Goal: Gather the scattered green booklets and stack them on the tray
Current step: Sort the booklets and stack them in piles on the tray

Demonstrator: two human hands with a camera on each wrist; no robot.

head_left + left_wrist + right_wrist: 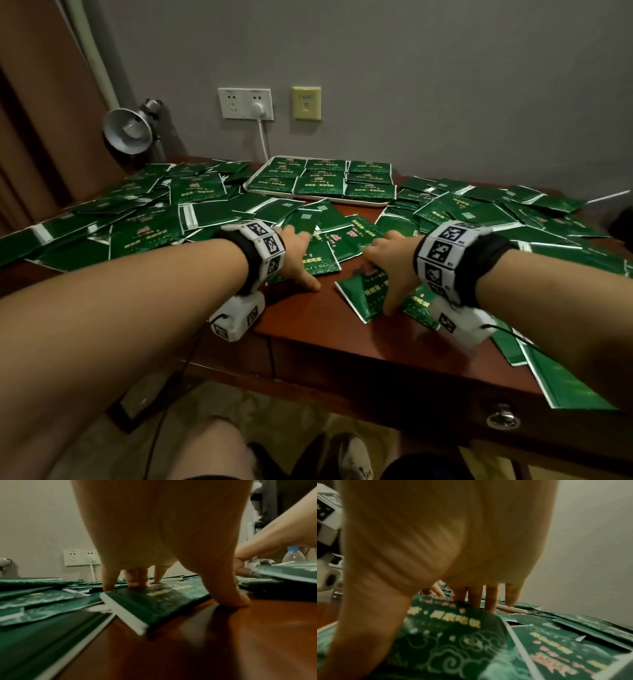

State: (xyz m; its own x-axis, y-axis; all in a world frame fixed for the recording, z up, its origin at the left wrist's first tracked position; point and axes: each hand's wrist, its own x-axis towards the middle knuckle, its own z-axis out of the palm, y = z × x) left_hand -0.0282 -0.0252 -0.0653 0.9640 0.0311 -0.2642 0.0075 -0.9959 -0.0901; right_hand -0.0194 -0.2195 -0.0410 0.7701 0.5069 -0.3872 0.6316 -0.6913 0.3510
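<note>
Green booklets [144, 229] lie scattered over most of the brown desk [318, 329]. At the back, a white tray [359, 202] holds neat stacks of booklets [320, 178]. My left hand [306, 260] reaches over a thick booklet [154, 605]. Its fingertips [137, 582] press on the cover and its thumb [238, 601] rests on the bare wood beside it. My right hand [382, 277] pinches another booklet [453, 635] between the thumb and the fingers [475, 600]. That booklet [359, 294] bows upward near the desk's front.
A silver clamp lamp [128, 128] stands at the back left. Wall sockets [245, 102] with a white cable sit behind the tray. A water bottle [293, 555] stands far right. Booklets [565, 387] overhang the front right edge, above a drawer pull [503, 419].
</note>
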